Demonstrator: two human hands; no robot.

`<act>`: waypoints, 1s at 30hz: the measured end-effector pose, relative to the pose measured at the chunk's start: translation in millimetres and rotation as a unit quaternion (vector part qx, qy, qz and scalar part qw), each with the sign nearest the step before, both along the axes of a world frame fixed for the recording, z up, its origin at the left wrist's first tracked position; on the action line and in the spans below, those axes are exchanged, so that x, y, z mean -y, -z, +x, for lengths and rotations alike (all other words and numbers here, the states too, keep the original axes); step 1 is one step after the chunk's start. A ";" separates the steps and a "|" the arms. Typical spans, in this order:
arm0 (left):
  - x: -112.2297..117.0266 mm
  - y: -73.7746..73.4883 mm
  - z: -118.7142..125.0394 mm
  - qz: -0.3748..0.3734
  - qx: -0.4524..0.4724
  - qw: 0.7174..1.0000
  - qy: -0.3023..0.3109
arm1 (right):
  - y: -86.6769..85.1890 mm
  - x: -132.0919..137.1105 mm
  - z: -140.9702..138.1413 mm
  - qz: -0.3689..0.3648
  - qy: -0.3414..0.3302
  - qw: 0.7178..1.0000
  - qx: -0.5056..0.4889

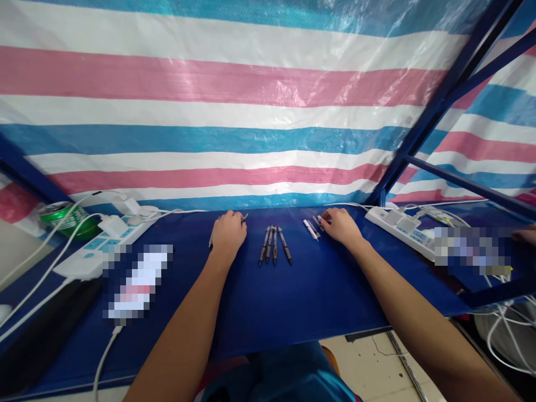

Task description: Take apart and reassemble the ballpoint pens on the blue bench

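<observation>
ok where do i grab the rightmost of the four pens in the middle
Pinch the pen at mid-barrel from above, coming in from its right with your right hand. It lies flat and slants away at the lower end, leaving that side free, while its upper end sits close to the next pen.

The left hand (228, 234) and right hand (340, 228) rest palm-down, slightly curled.
</observation>
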State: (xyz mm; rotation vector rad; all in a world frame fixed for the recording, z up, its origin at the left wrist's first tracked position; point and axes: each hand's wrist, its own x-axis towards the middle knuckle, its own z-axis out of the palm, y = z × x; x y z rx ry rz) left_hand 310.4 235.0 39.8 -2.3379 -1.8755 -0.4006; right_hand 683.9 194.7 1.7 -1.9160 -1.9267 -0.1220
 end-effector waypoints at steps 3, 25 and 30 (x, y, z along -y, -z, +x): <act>0.7 -0.9 -0.1 0.002 -0.002 1.000 -0.005 | -3.9 2.5 -5.2 0.027 -0.024 0.999 -0.015; 2.5 -1.3 5.8 0.034 0.025 0.999 0.027 | -10.2 14.8 -42.2 -0.013 -0.202 0.977 -0.061; 1.2 0.6 5.0 0.018 0.028 0.999 0.032 | -9.5 13.9 -39.8 -0.015 -0.183 0.980 -0.079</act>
